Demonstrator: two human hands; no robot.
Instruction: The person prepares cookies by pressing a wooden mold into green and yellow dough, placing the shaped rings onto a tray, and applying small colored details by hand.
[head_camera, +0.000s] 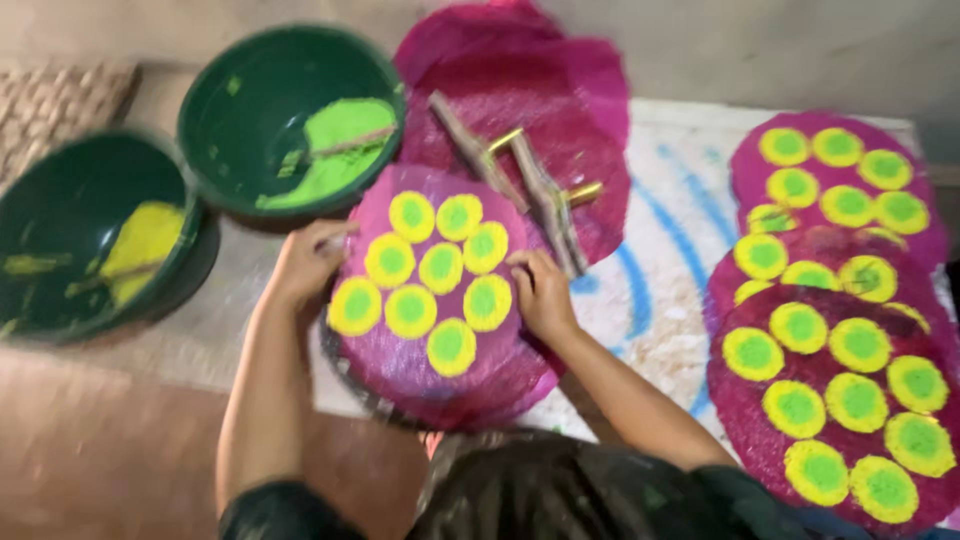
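Observation:
A round magenta disc (400, 375) with several yellow circles, each with a green centre, lies in front of me. My left hand (305, 262) grips its left edge with bent fingers. My right hand (542, 292) rests on its right edge, fingers curled onto the surface. Under the disc a dark round tray rim (345, 385) shows at the lower left.
A green bowl (265, 85) holds green paste and a stick; a second bowl (55, 190) holds yellow paste. A plain magenta sheet (560, 70) lies behind with wooden-and-brass tools (530, 175). Three finished dotted discs (835, 330) overlap at right on a white-and-blue cloth (655, 270).

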